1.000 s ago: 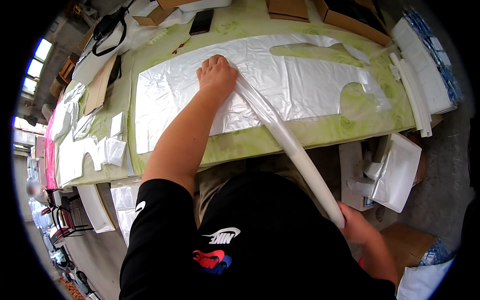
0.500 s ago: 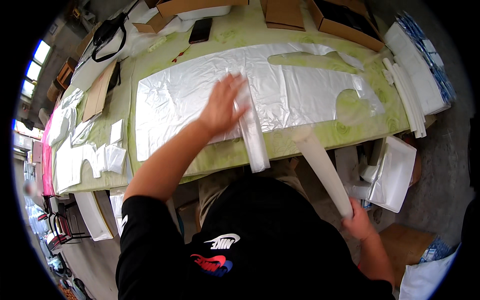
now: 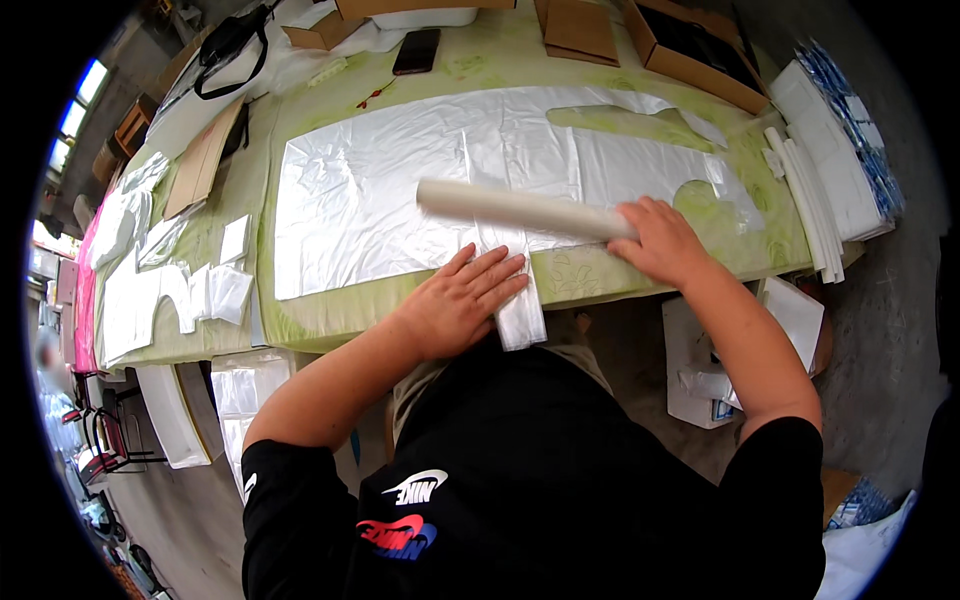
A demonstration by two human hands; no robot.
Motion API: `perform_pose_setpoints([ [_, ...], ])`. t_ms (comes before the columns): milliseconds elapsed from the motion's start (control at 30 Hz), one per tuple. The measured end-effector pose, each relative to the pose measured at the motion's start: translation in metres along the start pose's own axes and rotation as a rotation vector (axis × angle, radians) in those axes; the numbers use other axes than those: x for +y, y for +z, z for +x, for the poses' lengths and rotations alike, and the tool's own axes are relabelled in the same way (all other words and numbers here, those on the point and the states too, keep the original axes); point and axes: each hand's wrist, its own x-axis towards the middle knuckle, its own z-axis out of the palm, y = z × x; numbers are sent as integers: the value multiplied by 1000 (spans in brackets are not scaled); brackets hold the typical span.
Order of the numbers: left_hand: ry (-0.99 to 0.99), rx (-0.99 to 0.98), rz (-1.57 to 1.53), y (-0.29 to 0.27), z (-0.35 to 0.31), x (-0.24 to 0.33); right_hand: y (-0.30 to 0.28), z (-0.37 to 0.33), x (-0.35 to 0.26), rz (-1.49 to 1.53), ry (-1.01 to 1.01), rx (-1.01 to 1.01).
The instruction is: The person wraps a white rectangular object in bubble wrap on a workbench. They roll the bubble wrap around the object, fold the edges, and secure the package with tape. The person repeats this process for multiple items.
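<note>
A thin, shiny white plastic sheet, shaped like an apron with cut-out curves at its right end, lies spread over the green patterned tablecloth. A narrow folded strip of clear-white plastic runs across it and hangs over the near table edge. My left hand rests on this strip with its fingers stretched out flat. Wrapped round the right end of a long off-white tube is my right hand. The tube lies crosswise above the sheet, blurred at its left end; whether it touches the plastic I cannot tell.
A dark phone and cardboard boxes stand along the far side. Folded white plastic pieces and a cardboard sheet lie left. Several white rolls sit at the right edge. Below is a white bin.
My right hand has swung the tube up from beside my body to across the sheet. My left hand has slid down the strip toward the near edge.
</note>
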Motion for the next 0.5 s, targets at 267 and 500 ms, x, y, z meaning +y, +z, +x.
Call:
perform_pose_setpoints([
  [267, -155, 37, 26, 5, 11, 19, 9, 66, 13, -198, 202, 181],
  [500, -5, 129, 7, 6, -2, 17, 34, 15, -44, 98, -527, 297],
])
